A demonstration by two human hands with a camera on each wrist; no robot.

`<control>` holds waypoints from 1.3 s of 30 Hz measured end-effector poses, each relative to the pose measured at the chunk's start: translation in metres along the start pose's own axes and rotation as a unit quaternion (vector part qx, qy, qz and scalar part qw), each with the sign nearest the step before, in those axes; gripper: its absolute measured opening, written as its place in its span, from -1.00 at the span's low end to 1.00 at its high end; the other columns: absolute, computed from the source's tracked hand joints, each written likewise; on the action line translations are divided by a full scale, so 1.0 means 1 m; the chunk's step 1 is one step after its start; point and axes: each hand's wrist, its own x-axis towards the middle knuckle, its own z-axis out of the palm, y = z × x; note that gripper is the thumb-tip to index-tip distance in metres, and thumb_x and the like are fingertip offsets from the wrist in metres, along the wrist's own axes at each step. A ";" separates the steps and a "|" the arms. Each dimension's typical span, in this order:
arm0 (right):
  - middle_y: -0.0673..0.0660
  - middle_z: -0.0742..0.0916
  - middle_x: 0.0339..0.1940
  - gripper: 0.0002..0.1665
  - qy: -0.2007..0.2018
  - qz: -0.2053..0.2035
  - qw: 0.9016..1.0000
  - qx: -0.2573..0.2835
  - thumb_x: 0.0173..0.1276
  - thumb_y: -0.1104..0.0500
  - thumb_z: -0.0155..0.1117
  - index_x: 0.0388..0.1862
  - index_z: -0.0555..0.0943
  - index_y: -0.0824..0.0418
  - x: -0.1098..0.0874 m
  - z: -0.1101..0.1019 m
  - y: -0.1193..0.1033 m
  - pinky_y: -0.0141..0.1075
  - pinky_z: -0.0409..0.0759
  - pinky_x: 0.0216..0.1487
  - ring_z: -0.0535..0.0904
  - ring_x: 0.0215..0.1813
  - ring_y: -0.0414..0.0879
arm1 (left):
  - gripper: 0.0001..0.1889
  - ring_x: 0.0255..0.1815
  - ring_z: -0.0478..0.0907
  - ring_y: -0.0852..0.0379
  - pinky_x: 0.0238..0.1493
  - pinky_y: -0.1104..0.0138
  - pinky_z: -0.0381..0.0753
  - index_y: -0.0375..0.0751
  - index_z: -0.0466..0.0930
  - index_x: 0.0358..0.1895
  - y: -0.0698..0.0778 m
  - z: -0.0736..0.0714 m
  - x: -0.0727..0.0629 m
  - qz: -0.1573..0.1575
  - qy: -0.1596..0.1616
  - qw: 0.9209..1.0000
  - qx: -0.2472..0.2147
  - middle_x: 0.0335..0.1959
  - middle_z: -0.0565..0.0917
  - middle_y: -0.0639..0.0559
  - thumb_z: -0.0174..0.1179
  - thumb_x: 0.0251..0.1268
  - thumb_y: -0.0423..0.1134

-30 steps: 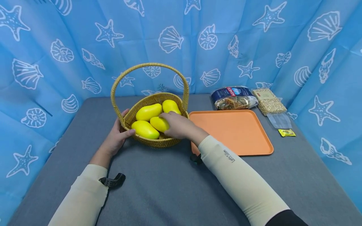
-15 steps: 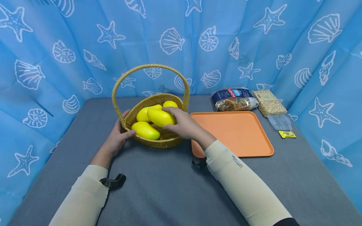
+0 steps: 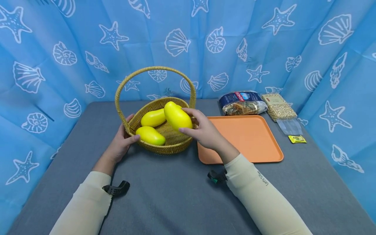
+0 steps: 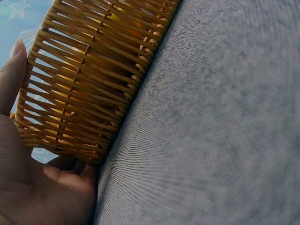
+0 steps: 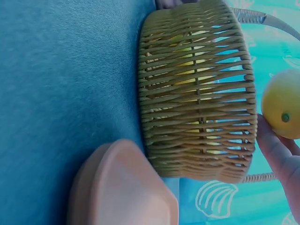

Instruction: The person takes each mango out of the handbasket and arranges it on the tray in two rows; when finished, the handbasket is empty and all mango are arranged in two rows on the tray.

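Observation:
A woven basket (image 3: 164, 149) with a tall arched handle stands on the table. At its left side my left hand (image 3: 118, 147) grips the rim, thumb in front and the other fingers mostly hidden behind; the left wrist view shows this hand (image 4: 37, 183) against the wickerwork. Above the basket's right part, my right hand (image 3: 205, 130) holds a yellow mango (image 3: 177, 117) between thumb and fingers. In the right wrist view that mango (image 5: 283, 105) is clear of the rim. Inside lie a front mango (image 3: 150, 135) and a rear mango (image 3: 153, 117); a yellow sliver shows behind the held one.
Right of the basket lies an orange tray (image 3: 243, 138). Behind it are a blue-labelled Agnesi bag (image 3: 242, 102) and a clear pack of pale grains (image 3: 279, 107). A small yellow packet (image 3: 297, 139) lies at the right. A blue shell-print curtain (image 3: 176, 65) surrounds the grey table (image 3: 164, 195).
My right hand has lifted one mango from among the others and carried it up and to the right, turning it more upright. The left hand has stayed on the basket rim.

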 end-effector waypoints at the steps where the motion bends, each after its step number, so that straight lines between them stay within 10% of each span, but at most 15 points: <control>1: 0.09 0.45 0.55 -0.19 0.004 0.002 1.000 0.005 0.60 0.06 0.44 0.70 0.34 0.11 -0.003 -0.001 0.000 0.11 0.58 0.29 0.49 0.42 0.11 | -0.06 0.59 0.20 -0.11 0.39 0.35 0.40 0.05 -0.19 0.82 0.000 0.000 0.000 0.000 0.000 1.000 0.000 0.73 0.10 -0.22 0.20 0.61 -0.39; 23: 0.21 0.47 0.46 -0.18 0.073 0.082 0.992 0.056 0.61 0.13 0.44 0.71 0.31 0.12 -0.043 -0.056 0.030 0.25 0.60 0.24 0.56 0.39 0.15 | -0.07 0.59 0.19 -0.12 0.39 0.34 0.39 0.05 -0.19 0.82 -0.001 0.001 -0.001 -0.003 -0.001 1.000 0.002 0.73 0.10 -0.22 0.19 0.62 -0.39; 39: 0.35 0.49 0.42 -0.11 0.116 0.271 0.955 0.006 0.61 0.04 0.43 0.76 0.25 0.18 -0.038 -0.080 0.059 -0.08 0.63 0.23 0.48 0.33 0.20 | -0.07 0.59 0.17 -0.10 0.40 0.35 0.36 0.04 -0.18 0.82 0.004 0.002 -0.001 -0.006 0.003 1.000 0.002 0.73 0.10 -0.19 0.19 0.61 -0.40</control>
